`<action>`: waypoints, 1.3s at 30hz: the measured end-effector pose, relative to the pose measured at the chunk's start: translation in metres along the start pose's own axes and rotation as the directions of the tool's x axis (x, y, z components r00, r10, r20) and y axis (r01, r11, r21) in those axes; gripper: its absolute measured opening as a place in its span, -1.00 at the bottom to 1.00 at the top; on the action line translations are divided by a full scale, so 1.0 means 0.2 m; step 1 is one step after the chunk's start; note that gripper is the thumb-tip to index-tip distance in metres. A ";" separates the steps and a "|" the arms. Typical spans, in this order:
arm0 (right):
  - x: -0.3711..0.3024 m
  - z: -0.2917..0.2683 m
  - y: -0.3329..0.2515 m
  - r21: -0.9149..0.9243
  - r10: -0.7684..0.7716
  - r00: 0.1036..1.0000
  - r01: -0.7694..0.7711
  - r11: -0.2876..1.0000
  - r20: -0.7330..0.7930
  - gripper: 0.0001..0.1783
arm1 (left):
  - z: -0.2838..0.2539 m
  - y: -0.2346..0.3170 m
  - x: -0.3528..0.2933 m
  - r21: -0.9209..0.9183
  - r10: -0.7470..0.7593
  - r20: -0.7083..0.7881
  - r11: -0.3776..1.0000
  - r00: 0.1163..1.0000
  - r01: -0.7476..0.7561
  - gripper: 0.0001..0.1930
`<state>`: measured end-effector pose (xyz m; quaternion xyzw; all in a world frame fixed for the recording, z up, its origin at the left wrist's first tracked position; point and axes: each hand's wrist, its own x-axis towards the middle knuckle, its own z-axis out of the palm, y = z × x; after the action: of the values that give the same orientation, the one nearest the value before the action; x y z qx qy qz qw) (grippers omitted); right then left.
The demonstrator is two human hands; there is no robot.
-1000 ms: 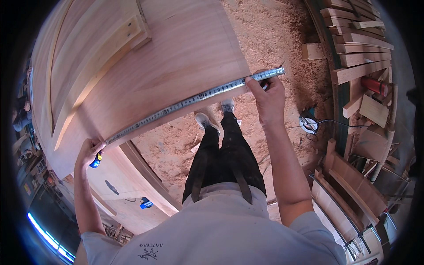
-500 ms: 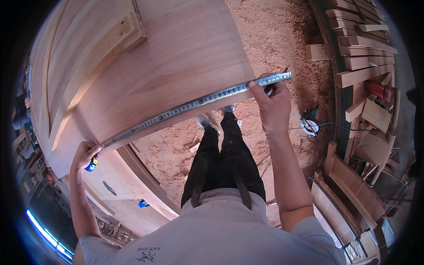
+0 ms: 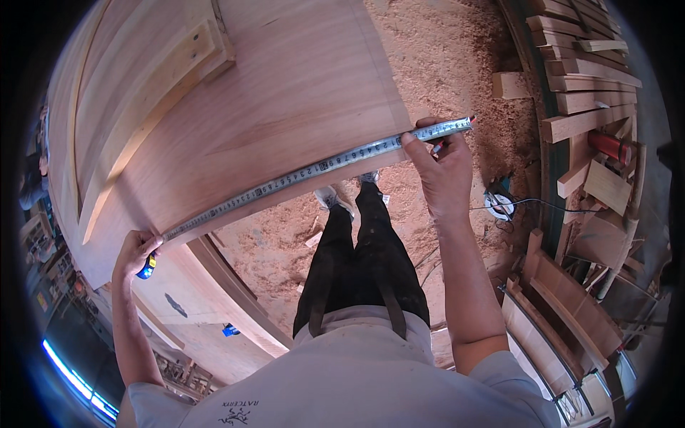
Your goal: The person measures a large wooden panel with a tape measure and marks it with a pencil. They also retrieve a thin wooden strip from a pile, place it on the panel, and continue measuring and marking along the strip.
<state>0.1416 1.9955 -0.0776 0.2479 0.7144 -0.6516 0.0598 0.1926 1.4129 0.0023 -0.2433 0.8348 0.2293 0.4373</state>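
A tape measure stretches along the near edge of a large wooden panel (image 3: pixel 300 107), its metal blade (image 3: pixel 342 158) drawn out between my two hands. At the panel's left corner my left hand (image 3: pixel 133 251) is closed around the blue and yellow tape measure case (image 3: pixel 148 267). My right hand (image 3: pixel 446 167) pinches the blade near its free end, at the panel's right corner. The tip of the blade sticks out past the panel's right edge. Also in my right hand is a thin red stick, perhaps a pencil, mostly hidden by blade and fingers.
A wooden batten (image 3: pixel 153 107) lies across the panel. Sawdust (image 3: pixel 442 57) covers the floor, where a power tool (image 3: pixel 499 203) rests with its cord. Stacked boards (image 3: pixel 596 100) line the right side; more panels (image 3: pixel 564 307) stand lower right. A blue item (image 3: pixel 230 330) sits at lower left.
The blade's free end has shifted very slightly to the right and turned a little in my right hand. My left hand stays at the left corner.
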 end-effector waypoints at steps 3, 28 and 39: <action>0.00 -0.01 0.02 0.045 -0.004 1.000 0.004 0.999 0.014 -0.62 | 0.00 0.00 0.00 0.004 0.001 0.010 1.000 1.000 -0.001 -0.61; 0.00 0.00 -0.01 0.026 0.041 0.999 -0.042 0.999 0.024 -0.55 | 0.00 0.01 0.00 -0.026 0.012 0.020 1.000 1.000 -0.012 -0.62; 0.00 -0.01 0.00 0.026 0.029 0.999 -0.030 0.999 0.029 -0.55 | -0.01 -0.03 0.02 -0.014 -0.004 0.014 1.000 1.000 0.004 -0.62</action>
<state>0.1412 1.9973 -0.0777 0.2496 0.7012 -0.6634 0.0765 0.1930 1.4056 -0.0002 -0.2463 0.8298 0.2358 0.4417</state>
